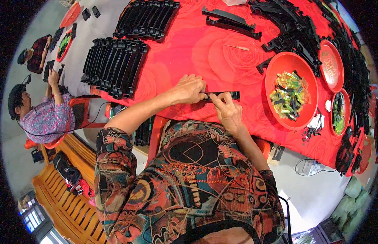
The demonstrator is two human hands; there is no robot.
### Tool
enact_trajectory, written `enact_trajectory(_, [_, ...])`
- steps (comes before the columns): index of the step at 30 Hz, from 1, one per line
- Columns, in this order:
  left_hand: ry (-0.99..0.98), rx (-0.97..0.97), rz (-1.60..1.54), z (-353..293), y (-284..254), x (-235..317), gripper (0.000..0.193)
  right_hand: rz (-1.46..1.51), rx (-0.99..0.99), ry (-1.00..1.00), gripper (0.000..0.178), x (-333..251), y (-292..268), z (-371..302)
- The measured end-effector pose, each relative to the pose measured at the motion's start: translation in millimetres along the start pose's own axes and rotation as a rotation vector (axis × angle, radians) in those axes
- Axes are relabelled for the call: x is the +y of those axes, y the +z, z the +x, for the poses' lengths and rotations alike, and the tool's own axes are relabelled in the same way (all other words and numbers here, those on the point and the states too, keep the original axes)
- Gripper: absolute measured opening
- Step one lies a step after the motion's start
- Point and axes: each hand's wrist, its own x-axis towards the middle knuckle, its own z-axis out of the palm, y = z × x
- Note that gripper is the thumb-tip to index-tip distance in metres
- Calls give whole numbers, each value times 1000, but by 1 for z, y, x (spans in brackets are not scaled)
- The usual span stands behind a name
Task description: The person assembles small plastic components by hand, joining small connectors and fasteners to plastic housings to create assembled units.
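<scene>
A long black plastic strip (235,95) lies near the front edge of the red-clothed table, held between both hands. My left hand (190,89) is closed on its left end, knuckles up, and hides that end. My right hand (229,109) grips it near the middle with bent fingers and thumb, and the strip's right end sticks out beyond them. Any smaller piece under the fingertips is hidden. Right of my hands stands a red bowl (292,62) holding small yellow-green, clear and black pieces.
Neat rows of black plastic strips (115,67) lie left of centre, with another stack (146,20) behind. A thin-handled tool (238,47) lies ahead. A tangled heap of black parts (292,28) and a red tray (330,51) are right. A co-worker (48,116) sits left.
</scene>
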Motion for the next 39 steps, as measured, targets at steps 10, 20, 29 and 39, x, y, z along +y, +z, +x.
enact_trajectory(10, [29,72,13,-1,2,0,23,-37,-193,74,29,-7,-9,10])
enact_trajectory(20, [100,6,-93,-5,1,-10,24,-36,25,-83,36,13,2,-6])
enact_trajectory(29, [5,-97,-315,-7,-3,-1,23,39,169,-134,40,19,-4,-10])
enact_trajectory(39, [-62,-106,-615,-2,13,-11,20,-27,66,-106,35,15,-8,-10])
